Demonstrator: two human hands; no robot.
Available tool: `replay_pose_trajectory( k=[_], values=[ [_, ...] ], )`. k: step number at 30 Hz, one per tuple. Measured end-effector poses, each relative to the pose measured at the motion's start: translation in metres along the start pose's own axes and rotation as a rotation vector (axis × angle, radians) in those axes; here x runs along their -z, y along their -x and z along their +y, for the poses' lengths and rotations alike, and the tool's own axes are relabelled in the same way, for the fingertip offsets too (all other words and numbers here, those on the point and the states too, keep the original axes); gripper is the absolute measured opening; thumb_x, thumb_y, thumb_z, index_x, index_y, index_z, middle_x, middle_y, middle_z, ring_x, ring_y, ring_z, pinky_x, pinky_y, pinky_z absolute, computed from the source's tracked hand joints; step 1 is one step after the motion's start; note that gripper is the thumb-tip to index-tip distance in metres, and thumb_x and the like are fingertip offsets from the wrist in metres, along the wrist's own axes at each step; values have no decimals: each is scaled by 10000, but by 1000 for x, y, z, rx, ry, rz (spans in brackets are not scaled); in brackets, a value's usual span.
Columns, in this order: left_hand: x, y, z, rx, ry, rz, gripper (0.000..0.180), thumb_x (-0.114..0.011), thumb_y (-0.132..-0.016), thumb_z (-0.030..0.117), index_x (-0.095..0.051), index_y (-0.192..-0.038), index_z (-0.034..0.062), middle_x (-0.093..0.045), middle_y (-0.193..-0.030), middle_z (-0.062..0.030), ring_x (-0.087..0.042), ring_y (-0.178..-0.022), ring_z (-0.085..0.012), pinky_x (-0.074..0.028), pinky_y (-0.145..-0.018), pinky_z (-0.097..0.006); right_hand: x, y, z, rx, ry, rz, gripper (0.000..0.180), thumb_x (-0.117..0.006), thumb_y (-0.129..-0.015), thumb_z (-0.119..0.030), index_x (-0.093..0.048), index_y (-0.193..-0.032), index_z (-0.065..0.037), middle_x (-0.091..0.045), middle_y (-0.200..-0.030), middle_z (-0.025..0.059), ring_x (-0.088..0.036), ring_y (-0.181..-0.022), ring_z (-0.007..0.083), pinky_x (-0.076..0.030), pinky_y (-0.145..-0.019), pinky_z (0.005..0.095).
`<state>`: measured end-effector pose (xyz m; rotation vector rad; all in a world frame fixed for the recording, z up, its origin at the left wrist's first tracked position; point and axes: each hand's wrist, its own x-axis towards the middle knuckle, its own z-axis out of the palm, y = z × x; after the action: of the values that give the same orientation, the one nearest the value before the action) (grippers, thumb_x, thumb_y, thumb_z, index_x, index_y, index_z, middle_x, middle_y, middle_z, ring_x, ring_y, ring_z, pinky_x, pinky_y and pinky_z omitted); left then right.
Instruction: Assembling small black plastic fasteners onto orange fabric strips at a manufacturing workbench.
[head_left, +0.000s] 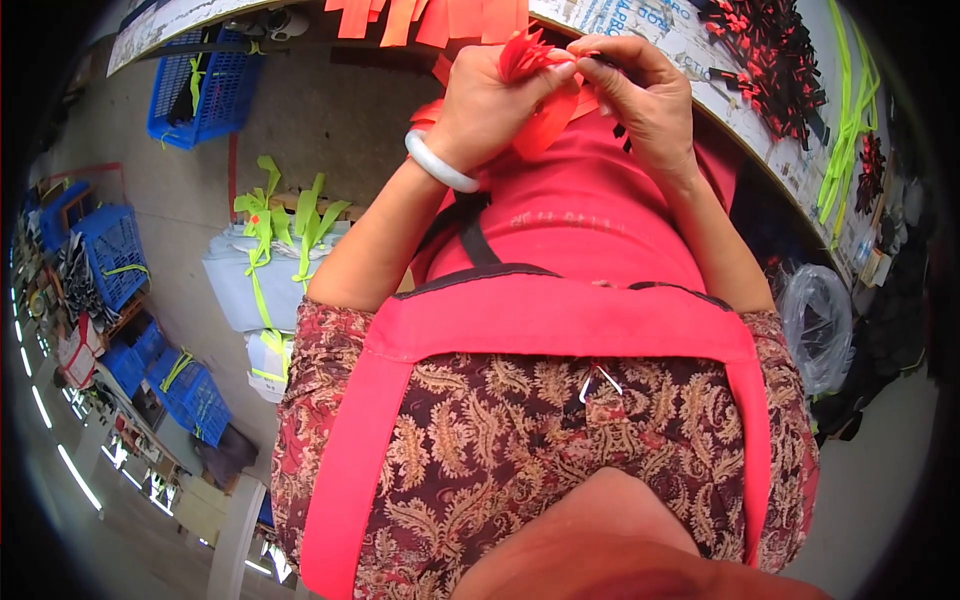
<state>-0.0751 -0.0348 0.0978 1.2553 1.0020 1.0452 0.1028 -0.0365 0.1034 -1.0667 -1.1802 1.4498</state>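
Note:
My left hand (488,108), a pale bangle (440,162) on its wrist, is closed around a bunch of orange-red strips (524,58). Their ends fan out above the thumb, and more orange material hangs below the fist. Close beside it, the fingers of my right hand (645,98) are pinched at the edge of the bunch. What sits between those fingertips is too small to make out. A bit of black shows by the right fingers. Both hands are over my red apron (590,215), at the near edge of the worktable (590,15).
More orange strips (440,20) lie over the table edge. A pile of red-and-black pieces (775,70) and yellow-green strips (845,130) are on the table's right. Left on the floor are blue baskets (185,95) and grey bundles tied with yellow-green strips (235,275). A clear plastic bag (815,325) hangs right.

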Motion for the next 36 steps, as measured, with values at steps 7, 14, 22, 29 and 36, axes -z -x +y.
replay_pose_trajectory(
  k=[7, 14, 22, 29, 36],
  values=[
    [-1, -1, 3, -65, -43, -19, 119, -660, -868, 84, -695, -932, -10, -702, -782, -72, -632, -709, -88, -511, -648, -241, 1, -2, 7, 58, 14, 13, 147, -671, -844, 1, -634, -984, -23, -621, -1017, 55, -584, -783, 65, -455, -625, 157],
    [4, -1, -4, -62, -131, -93, 177, -678, -858, 69, -681, -1022, 1, -698, -854, -56, -634, -760, -97, -511, -698, -228, -3, 1, 9, 271, 155, -68, 153, -684, -825, 15, -635, -966, -20, -603, -1025, 53, -576, -776, 62, -459, -621, 174],
    [6, 2, -4, -48, -46, -78, 177, -675, -856, 47, -679, -1025, -5, -697, -883, -55, -646, -824, -110, -522, -721, -239, -4, 3, 4, 258, 192, -56, 199, -718, -774, 24, -677, -951, -56, -597, -913, 35, -581, -801, 112, -481, -718, 224],
    [23, -2, -9, -17, 244, -107, 202, -601, -900, 47, -638, -1068, -58, -682, -953, -124, -666, -846, -191, -534, -787, -296, -1, 24, -25, 554, 641, -226, 218, -719, -771, -4, -688, -978, -65, -613, -805, 22, -584, -678, 99, -486, -598, 196],
    [22, -7, 5, -323, -292, -118, 148, -639, -870, 27, -689, -1009, 18, -697, -838, -44, -649, -752, -111, -518, -665, -256, 3, 6, -8, -550, -158, -54, 230, -658, -897, -224, -666, -1058, -59, -422, -578, -93, -300, -474, -7, -215, -424, 188]
  ],
)
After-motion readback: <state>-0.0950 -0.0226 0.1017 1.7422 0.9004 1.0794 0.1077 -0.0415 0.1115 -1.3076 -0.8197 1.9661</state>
